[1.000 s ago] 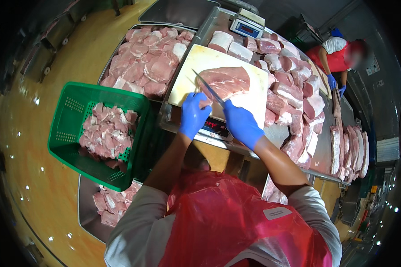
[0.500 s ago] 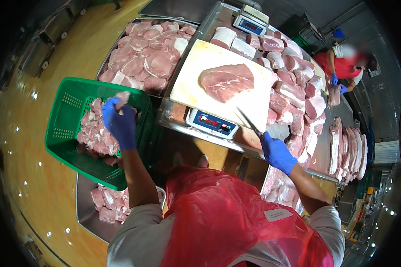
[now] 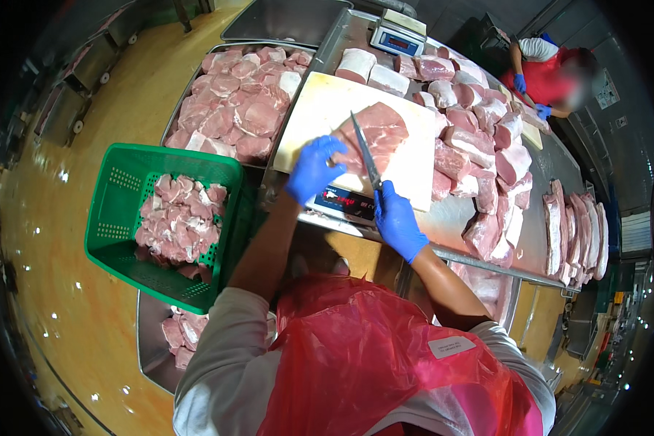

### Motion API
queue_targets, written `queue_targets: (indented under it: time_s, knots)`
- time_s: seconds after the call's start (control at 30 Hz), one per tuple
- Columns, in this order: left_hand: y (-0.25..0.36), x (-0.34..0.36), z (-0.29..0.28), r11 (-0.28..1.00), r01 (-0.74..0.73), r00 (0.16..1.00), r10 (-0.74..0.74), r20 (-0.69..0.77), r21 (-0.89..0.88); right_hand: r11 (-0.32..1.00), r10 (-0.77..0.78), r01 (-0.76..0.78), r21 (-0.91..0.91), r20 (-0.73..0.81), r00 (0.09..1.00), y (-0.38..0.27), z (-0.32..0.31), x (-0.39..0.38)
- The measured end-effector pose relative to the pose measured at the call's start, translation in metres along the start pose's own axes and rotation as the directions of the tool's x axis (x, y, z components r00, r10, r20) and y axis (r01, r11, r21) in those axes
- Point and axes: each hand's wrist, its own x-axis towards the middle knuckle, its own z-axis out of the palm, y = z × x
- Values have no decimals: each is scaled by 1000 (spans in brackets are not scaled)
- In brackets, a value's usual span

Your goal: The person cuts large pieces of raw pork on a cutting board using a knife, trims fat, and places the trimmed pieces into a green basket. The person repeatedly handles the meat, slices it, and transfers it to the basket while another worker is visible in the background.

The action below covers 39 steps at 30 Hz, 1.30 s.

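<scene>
A large piece of raw meat (image 3: 386, 142) lies on the white cutting board (image 3: 309, 109). My left hand (image 3: 316, 171), in a blue glove, is over the board's left part, its fingers curved and apart at the meat's left edge. Whether they touch the meat I cannot tell. In my blue-gloved right hand (image 3: 401, 224) is the handle of a knife (image 3: 365, 154). Its blade points away from me, over the meat's left part. Below the board's near edge a scale (image 3: 341, 203) shows its lit display, partly covered by my hands.
To the left stands a green basket (image 3: 109, 258) of meat pieces, above a metal tub (image 3: 152, 349). A tray of meat slices (image 3: 225, 102) is behind it. Meat chunks (image 3: 479, 149) cover the metal table (image 3: 552, 247) at right. Beyond are another scale (image 3: 398, 36) and a co-worker (image 3: 541, 76).
My left hand has moved from the basket to the board, and the meat piece it held is gone from it. My right hand has brought the knife leftward over the meat.
</scene>
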Motion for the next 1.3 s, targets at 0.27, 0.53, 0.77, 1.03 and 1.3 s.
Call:
queue_targets:
  time_s: [0.27,0.53,0.77,1.03,1.3]
  knots:
    - [26,-37,35,976,1,902,92,-422,216,995,23,-20,-94,34,999,-24,12,38]
    - [14,-42,2,974,224,847,-207,-489,-26,904,227,-26,-426,429,874,-4,-47,-34]
    - [4,-86,-122,929,315,579,-26,-815,194,954,138,-51,-295,283,949,4,-87,-44]
    - [26,-38,-81,944,-57,949,152,-275,325,598,389,-229,768,-29,921,36,-17,18]
    - [31,-26,18,941,302,940,-321,-116,-154,886,298,-223,407,-131,945,4,-32,19]
